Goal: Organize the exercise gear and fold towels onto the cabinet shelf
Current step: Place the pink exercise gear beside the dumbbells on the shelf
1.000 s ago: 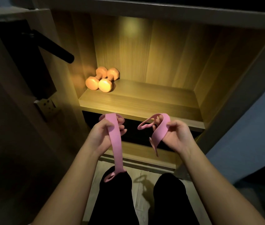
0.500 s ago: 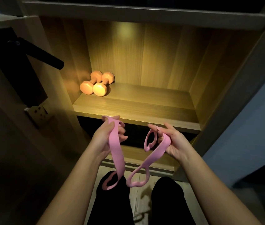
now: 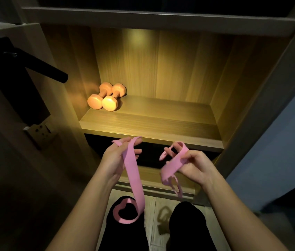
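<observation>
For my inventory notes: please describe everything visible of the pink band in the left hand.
The pink band is a flat, smooth strip, rubbery in look. Its top is looped over the fingers of the left hand, which grips it. It hangs slack to a heart-shaped loop before the dark knee. Whether it joins the pink piece in the right hand is unclear.

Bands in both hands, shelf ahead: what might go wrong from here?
The long band hangs loose from the left hand; its looped end may snag on the shelf edge.
The bunched band in the right hand trails thin loops that may tangle.
Placing either could nudge the dumbbells.
</observation>
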### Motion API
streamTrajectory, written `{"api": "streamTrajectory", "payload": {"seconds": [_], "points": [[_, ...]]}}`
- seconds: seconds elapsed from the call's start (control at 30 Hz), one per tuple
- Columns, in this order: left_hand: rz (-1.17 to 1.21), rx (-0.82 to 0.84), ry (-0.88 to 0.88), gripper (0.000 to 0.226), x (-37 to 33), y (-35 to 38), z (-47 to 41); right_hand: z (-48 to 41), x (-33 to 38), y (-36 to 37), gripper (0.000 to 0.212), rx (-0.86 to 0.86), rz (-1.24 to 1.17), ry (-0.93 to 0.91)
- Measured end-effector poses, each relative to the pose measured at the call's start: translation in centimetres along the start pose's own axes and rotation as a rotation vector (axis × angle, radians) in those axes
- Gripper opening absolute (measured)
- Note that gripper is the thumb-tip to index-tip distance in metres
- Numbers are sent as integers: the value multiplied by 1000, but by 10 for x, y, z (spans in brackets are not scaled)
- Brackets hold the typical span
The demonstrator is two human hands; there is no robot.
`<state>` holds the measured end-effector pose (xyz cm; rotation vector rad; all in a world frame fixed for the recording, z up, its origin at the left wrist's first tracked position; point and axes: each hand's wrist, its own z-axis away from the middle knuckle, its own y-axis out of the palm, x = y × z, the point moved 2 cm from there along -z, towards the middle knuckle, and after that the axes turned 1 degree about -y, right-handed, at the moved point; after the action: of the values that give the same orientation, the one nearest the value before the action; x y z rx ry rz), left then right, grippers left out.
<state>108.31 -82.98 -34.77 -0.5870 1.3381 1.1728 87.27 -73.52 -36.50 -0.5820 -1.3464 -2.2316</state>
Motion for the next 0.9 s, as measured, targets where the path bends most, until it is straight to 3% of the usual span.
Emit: {"api": "streamTrajectory", "payload": {"seconds": [0.23, 0.37, 0.5, 0.7, 0.8, 0.9], "points": [[-19, 22, -21, 25, 4, 3, 3, -5, -1, -3, 34, -115, 87, -55], [-48, 51, -6, 28, 3, 7, 6, -1, 1, 9, 22, -78, 215, -138], [6, 30, 22, 33, -3, 12, 7, 7, 4, 21, 21, -78, 345, -243], [168, 41, 79, 34, -16, 20, 8, 15, 12, 41, 23, -42, 286, -351], [155, 41, 131, 35, -24, 25, 7, 21, 17, 52, 17, -14, 387, -425], [86, 29, 167, 37, -32, 30, 8, 27, 20, 62, 25, 40, 381, -485]]}}
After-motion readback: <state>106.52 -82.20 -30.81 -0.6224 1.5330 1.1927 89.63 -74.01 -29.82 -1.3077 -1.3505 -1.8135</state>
